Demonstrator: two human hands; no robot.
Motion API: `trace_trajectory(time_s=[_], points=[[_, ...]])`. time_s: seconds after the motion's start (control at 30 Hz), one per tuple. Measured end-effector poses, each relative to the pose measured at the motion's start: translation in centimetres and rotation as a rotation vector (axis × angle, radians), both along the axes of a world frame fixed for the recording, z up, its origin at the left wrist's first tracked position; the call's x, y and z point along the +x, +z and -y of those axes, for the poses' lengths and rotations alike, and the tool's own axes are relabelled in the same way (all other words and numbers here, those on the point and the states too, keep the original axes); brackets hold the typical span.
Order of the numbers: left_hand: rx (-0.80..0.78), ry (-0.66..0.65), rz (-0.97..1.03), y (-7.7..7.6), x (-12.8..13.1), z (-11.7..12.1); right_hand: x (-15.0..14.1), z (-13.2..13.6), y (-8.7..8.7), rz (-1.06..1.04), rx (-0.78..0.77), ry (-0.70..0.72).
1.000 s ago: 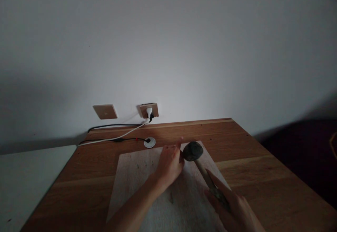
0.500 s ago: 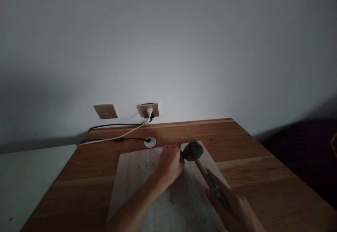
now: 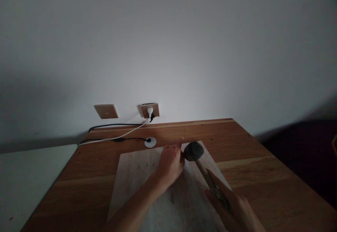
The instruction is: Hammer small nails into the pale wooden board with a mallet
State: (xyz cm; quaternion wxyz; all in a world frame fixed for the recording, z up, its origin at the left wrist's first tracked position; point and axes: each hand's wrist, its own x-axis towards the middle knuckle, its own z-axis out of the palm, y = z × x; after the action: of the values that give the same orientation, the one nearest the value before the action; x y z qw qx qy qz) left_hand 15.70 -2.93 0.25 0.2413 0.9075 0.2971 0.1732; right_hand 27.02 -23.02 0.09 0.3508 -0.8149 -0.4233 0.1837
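My right hand (image 3: 234, 204) is wrapped round the wooden handle of a rubber mallet (image 3: 194, 151). Its dark, rounded head points away from me and sits just right of my left hand (image 3: 170, 161). That left hand is closed near the far edge of a pale wooden board (image 3: 131, 179), with one finger or thumb sticking up. Whatever its fingertips pinch, if anything, is hidden by the hand and the mallet head. Several small dark marks or nails (image 3: 146, 163) show in the board to the left; they are too small to tell.
The board lies on a brown wooden table (image 3: 252, 175) against a grey wall. A wall socket (image 3: 150, 110) holds plugs, and a white cable (image 3: 118, 137) runs left. A round cable grommet (image 3: 150, 142) lies behind the board. A white surface (image 3: 34, 179) adjoins at left.
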Motion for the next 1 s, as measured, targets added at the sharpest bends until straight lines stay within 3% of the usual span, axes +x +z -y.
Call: trace_trajectory(time_s=[0.27,0.53,0.73,0.9,1.0], points=[[-0.003,0.010,-0.001,0.0,-0.1,0.1,-0.3,-0.1,0.3,-0.008,-0.005,-0.018],[-0.007,0.018,-0.007,0.1,0.0,0.1,0.7,-0.1,0.3,-0.019,0.027,0.127],[0.002,0.015,0.009,-0.2,0.0,0.0,-0.2,0.0,-0.6,-0.009,0.062,-0.007],[-0.010,0.009,0.025,-0.2,0.0,0.0,-0.1,0.0,-1.1,-0.036,0.135,-0.015],[0.003,0.003,0.037,-0.3,0.0,-0.1,0.1,0.2,-1.0,-0.038,0.097,-0.013]])
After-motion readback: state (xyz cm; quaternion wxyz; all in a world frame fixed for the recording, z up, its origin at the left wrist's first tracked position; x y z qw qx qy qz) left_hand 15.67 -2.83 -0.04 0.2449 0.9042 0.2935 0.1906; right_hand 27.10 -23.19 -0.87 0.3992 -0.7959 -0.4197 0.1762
